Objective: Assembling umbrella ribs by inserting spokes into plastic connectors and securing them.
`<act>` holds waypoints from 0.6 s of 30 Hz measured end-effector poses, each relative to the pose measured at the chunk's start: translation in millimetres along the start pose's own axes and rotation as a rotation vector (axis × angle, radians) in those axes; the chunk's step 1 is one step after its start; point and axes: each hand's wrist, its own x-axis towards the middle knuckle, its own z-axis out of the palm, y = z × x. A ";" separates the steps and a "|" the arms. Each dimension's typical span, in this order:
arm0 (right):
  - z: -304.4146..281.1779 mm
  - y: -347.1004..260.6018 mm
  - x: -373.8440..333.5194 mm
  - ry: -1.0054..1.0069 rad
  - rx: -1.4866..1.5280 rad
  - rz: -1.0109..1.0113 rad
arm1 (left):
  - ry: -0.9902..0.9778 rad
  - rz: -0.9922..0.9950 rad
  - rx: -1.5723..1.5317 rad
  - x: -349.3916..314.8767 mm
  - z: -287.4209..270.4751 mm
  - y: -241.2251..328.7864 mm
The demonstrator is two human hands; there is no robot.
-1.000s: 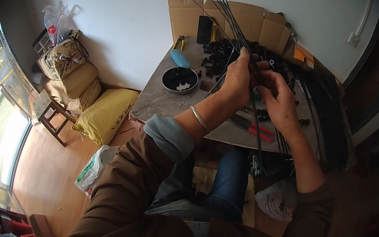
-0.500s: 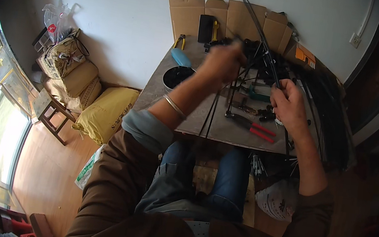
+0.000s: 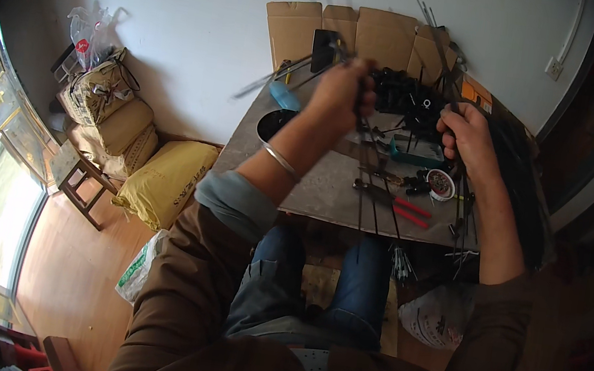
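My left hand, a metal bangle on its wrist, is closed around a bunch of thin black rods. Some of these rods hang down past the table's front edge; others stick out to the upper left, blurred by motion. My right hand is raised over the right side of the table with its fingertips pinched together. A small dark thing shows at those fingertips, too hidden to name. Red-handled pliers lie near the front edge. A green tray and a white tub of small metal pieces sit between the hands.
Black parts are heaped at the back, before folded cardboard. More long rods rise at the back right. A white-rimmed bowl and a blue object stand at the left. A yellow sack lies on the floor.
My left hand has moved slightly left and up, and rods now point from it to the upper left. The long rods that crossed at my right hand have swung away from it.
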 end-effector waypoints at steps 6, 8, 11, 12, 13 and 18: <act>39.3 -14.5 -33.1 -0.105 -0.032 -0.043 | -0.177 -0.117 0.082 -7.5 31.5 -33.1; 42.3 -13.7 -45.6 -0.118 -0.126 -0.008 | -0.149 -0.093 0.002 -6.1 37.6 -37.5; 43.5 16.8 -58.3 -0.061 -0.275 -0.261 | -0.094 0.001 -0.092 -2.5 39.2 -37.5; 42.8 20.4 -68.2 -0.063 -0.274 -0.263 | -0.038 0.026 -0.080 1.1 36.2 -33.5; 41.4 24.3 -78.0 -0.097 -0.315 -0.250 | -0.032 0.026 -0.085 4.0 31.7 -29.5; 11.8 39.2 -66.6 -0.082 -0.082 0.019 | -0.039 0.012 -0.070 4.3 12.2 -23.8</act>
